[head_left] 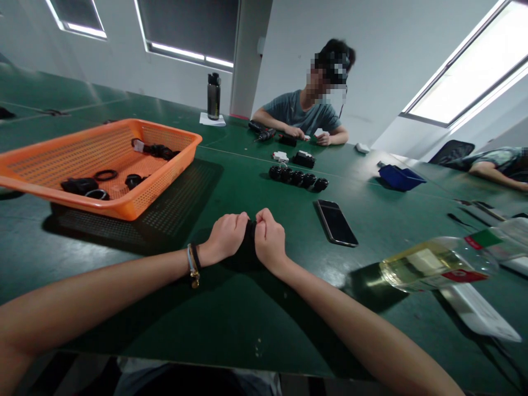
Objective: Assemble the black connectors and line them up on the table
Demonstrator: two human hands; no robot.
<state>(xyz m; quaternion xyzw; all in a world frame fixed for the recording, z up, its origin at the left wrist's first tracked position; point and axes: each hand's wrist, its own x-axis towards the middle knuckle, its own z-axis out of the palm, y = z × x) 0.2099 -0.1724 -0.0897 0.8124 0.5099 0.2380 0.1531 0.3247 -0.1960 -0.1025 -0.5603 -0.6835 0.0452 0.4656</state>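
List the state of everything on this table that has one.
left hand: closed on black part
right hand: closed on black part
orange basket: holds a few black parts
phone: flat, screen dark
flask: upright, lid on
plastic bottle: part full, yellowish liquid

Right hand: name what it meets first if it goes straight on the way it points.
The right hand points up-left along its forearm, so it meets the black part pinched between both hands at once, the left hand just behind. Farther on lies the orange basket, probably; depth is unclear.
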